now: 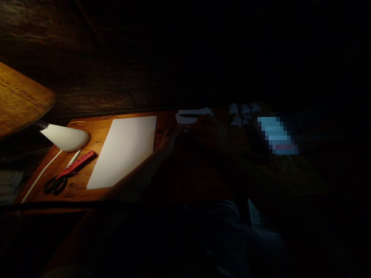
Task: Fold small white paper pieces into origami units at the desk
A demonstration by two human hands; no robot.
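Observation:
Both my hands meet near the middle of the table in deep shadow. My left hand (170, 139) has its fingers closed at a small pale piece of paper (186, 129), seemingly folded. My right hand (210, 129) is bent over the same piece from the other side, its fingertips mostly lost in the dark. Just beyond the hands lie white paper pieces (194, 112) with a dark gap between them. Left of my forearm is a stack of white paper sheets (127, 148). Several small folded paper shapes (238, 120) sit to the right, behind my right hand.
A pair of scissors (75, 165) with black handles and a red cover lies at the left beside a white pen (74, 158). A white lamp base (68, 138) with a cord (43, 170) stands on the wooden table (84, 133). A pixelated bright screen (276, 133) glows at right.

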